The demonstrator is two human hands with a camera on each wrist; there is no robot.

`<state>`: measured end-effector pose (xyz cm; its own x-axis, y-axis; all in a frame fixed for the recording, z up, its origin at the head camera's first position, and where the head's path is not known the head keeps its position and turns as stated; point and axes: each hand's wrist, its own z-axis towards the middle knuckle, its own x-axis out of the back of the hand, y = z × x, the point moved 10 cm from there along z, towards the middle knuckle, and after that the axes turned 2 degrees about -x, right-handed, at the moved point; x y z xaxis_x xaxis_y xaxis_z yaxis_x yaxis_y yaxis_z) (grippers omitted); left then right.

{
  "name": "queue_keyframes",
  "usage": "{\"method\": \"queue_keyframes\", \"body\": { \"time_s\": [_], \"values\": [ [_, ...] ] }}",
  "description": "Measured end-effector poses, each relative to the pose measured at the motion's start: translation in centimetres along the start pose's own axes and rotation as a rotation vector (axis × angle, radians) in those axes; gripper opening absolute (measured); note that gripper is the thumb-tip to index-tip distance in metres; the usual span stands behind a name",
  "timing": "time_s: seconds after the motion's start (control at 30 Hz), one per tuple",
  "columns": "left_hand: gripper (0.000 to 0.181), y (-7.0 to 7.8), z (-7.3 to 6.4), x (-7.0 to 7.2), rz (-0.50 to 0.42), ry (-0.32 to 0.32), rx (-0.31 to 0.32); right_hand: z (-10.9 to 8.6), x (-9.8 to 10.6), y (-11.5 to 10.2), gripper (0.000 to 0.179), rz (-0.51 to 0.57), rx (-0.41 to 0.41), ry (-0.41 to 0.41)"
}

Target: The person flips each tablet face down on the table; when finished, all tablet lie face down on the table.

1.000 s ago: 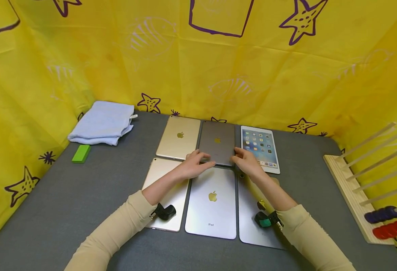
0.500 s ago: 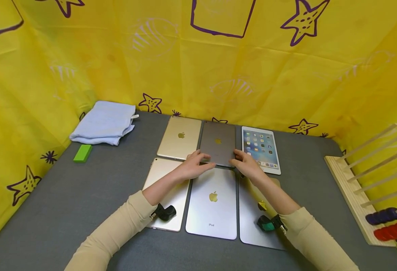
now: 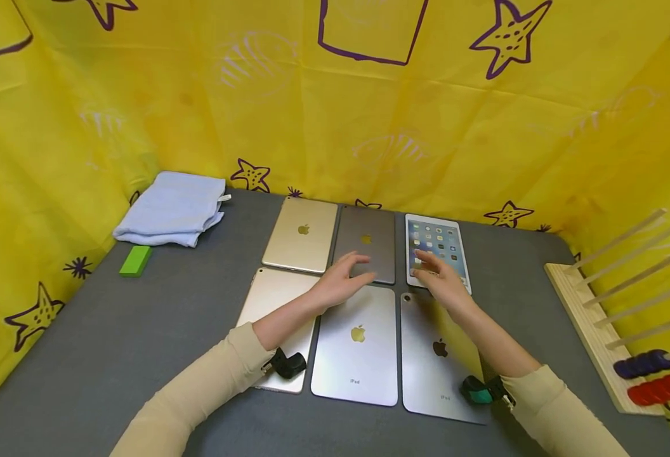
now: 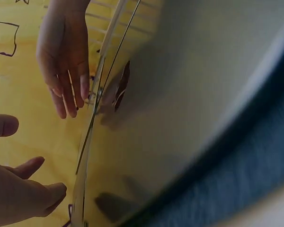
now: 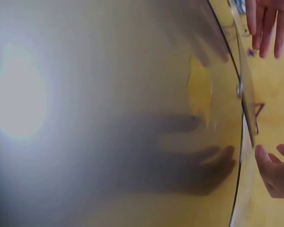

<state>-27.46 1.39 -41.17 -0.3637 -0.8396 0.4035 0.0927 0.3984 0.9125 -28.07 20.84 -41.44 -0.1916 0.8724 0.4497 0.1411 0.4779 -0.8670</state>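
In the head view my left hand [image 3: 341, 282] hovers between the dark grey tablet [image 3: 369, 225] and the silver tablet [image 3: 356, 362] in front of it, fingers relaxed, holding nothing. My right hand [image 3: 442, 282] hangs over the lower left corner of the white tablet [image 3: 446, 244], whose lit screen shows app icons; that hand is empty too. The left wrist view shows my left hand [image 4: 19, 189] with loosely bent fingers and the right one farther off. Fingers of my right hand [image 5: 277, 175] show at the right wrist view's edge, beside a reflective tablet back [image 5: 132, 71].
Gold tablets [image 3: 302, 219] [image 3: 272, 298] lie face down on the left, and a grey tablet [image 3: 426, 374] at front right. A folded blue cloth [image 3: 175, 206] and green block [image 3: 136, 261] are at far left. A wooden abacus [image 3: 580, 336] stands at the right on the dark table [image 3: 141, 349].
Both hands have come away from the dark grey tablet's lower corners. The right hand has moved right, over the white tablet; the left has shifted slightly toward me. The tablets stay in place.
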Motion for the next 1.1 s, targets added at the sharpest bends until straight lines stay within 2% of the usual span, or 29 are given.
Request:
{"method": "queue_keyframes", "body": {
  "time_s": [0.17,0.37,0.53,0.73,0.87,1.1],
  "values": [
    [0.047,0.6,0.8,-1.7,-0.118,0.009,0.014,-1.0,2.6,1.1,0.055,0.012,-0.012,0.034],
    [0.049,1.0,1.8,-4.8,-0.192,-0.064,0.063,-1.7,5.6,2.9,0.055,0.046,-0.062,0.102],
    [0.055,1.2,2.8,-6.9,-0.305,-0.123,0.116,-1.9,7.0,4.0,0.055,0.05,-0.084,0.143],
    [0.066,1.1,3.8,-8.9,-0.53,-0.172,0.194,-1.7,7.5,5.2,0.059,0.059,-0.122,0.149],
    [0.06,1.3,4.1,-9.6,-0.679,-0.189,0.217,-1.4,7.0,5.6,0.064,0.09,-0.144,0.109],
    [0.063,0.9,4.6,-9.4,-0.818,-0.121,0.283,-1.0,6.6,5.6,0.066,0.105,-0.136,0.076]
  ]
}}
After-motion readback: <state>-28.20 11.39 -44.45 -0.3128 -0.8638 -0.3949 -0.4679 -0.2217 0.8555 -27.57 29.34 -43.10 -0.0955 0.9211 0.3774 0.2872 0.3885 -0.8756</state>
